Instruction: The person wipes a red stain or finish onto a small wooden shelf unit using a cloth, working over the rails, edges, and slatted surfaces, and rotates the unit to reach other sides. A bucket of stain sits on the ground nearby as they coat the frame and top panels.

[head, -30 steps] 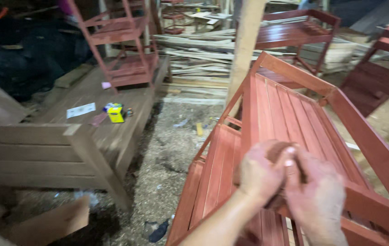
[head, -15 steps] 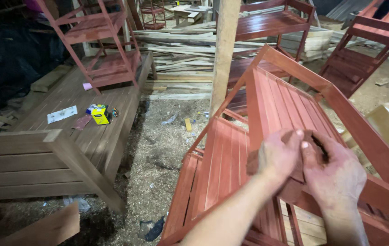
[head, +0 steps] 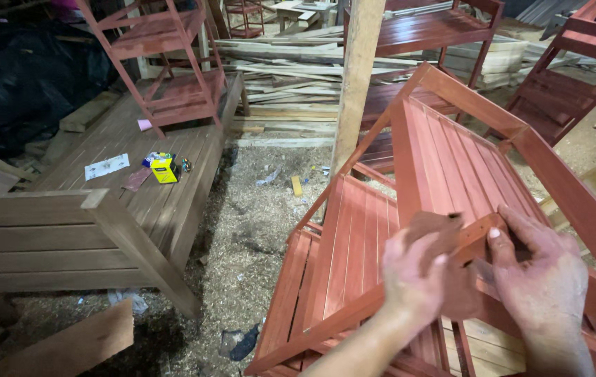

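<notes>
Where both hands (head: pixel 483 276) meet, they pinch brown sandpaper (head: pixel 444 241) between them.

The slatted rack (head: pixel 444 160) is reddish-brown, striped by its slats. The sanding sheet (head: pixel 437 234) on it is a duller brown. At ten o'clock, a bright yellow box (head: pixel 165 169) lies on the grey-brown surface (head: pixel 172 202). The sawdust floor (head: pixel 249 230) is pale tan, speckled.

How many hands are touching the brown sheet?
2. The left hand presses the brown sheet against the red slatted rack from the left; the right hand pinches its right side. No other hands are in view.
</notes>
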Tool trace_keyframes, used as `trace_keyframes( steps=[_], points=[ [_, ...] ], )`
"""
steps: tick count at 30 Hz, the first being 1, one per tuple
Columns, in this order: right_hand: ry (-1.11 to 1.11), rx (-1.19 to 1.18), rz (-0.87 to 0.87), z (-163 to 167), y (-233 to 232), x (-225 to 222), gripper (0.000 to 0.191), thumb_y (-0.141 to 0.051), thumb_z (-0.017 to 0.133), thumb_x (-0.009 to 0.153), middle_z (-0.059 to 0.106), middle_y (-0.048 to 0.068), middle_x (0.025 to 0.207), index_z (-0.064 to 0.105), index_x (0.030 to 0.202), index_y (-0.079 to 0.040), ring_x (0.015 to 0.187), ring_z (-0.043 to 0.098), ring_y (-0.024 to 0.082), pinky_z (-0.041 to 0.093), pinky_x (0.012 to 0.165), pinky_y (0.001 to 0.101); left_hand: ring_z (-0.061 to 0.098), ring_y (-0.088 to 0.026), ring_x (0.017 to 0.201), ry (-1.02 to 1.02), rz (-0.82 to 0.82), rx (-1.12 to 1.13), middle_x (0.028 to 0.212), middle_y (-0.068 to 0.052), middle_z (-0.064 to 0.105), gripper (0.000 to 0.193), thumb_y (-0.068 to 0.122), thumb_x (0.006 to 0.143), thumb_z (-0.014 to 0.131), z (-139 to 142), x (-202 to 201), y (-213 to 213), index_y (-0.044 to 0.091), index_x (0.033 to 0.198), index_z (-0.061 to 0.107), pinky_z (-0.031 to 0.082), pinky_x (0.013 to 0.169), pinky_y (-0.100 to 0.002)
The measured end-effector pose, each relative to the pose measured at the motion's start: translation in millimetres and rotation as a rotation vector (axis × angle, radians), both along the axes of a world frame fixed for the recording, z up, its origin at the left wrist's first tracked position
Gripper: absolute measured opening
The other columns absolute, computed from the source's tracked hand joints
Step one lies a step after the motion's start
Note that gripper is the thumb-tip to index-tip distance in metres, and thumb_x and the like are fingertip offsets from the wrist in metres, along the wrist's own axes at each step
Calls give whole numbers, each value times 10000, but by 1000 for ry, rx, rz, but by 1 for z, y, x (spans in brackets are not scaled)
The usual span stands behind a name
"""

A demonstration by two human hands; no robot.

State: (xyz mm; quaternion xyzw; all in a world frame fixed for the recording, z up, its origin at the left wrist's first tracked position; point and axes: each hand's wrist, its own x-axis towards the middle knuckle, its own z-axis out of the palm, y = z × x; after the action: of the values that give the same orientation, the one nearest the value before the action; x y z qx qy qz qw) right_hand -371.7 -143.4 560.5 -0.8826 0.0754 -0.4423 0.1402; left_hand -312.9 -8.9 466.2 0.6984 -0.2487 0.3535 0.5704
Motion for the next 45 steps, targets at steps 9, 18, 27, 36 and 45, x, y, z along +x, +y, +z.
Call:
trace_keyframes(
  steps=[9,18,27,36,45],
  points=[
    [-50,-45,58,35,20,7,316,-230,744,943,718,94,1354,779,1236,-115,1216,637,325,485,1089,423,640,-297,1134,500,-27,-282,1140,-148,668,240,171,946,646,-73,52,29,30,1135,688,485,1034,-382],
    [-17,18,351,54,49,20,319,-177,723,902,704,98,1316,750,1216,-125,1210,651,280,505,1019,395,627,-165,1030,922,-188,-730,1082,-51,720,290,228,952,627,-38,87,21,26,1153,681,469,943,-315],
    [50,269,430,59,70,22,322,-166,682,924,684,66,1380,727,1242,-146,1137,681,255,581,789,360,637,-151,955,896,-255,-634,1028,-56,739,278,204,943,641,-32,118,13,2,1115,724,487,876,-303],
    [-41,-49,429,35,93,43,421,-148,743,801,675,177,1332,715,1215,-71,1213,631,356,497,1013,422,630,-160,1042,879,-318,-889,1134,-71,715,289,219,985,624,-44,196,4,3,1166,690,487,953,-329],
    [-39,-39,129,-10,138,95,570,-251,758,769,660,160,1318,658,1308,-96,1289,614,322,458,1108,443,639,-183,1026,1071,-449,-941,1109,-47,699,294,192,963,670,-54,304,27,3,1187,656,523,922,-371]
  ],
)
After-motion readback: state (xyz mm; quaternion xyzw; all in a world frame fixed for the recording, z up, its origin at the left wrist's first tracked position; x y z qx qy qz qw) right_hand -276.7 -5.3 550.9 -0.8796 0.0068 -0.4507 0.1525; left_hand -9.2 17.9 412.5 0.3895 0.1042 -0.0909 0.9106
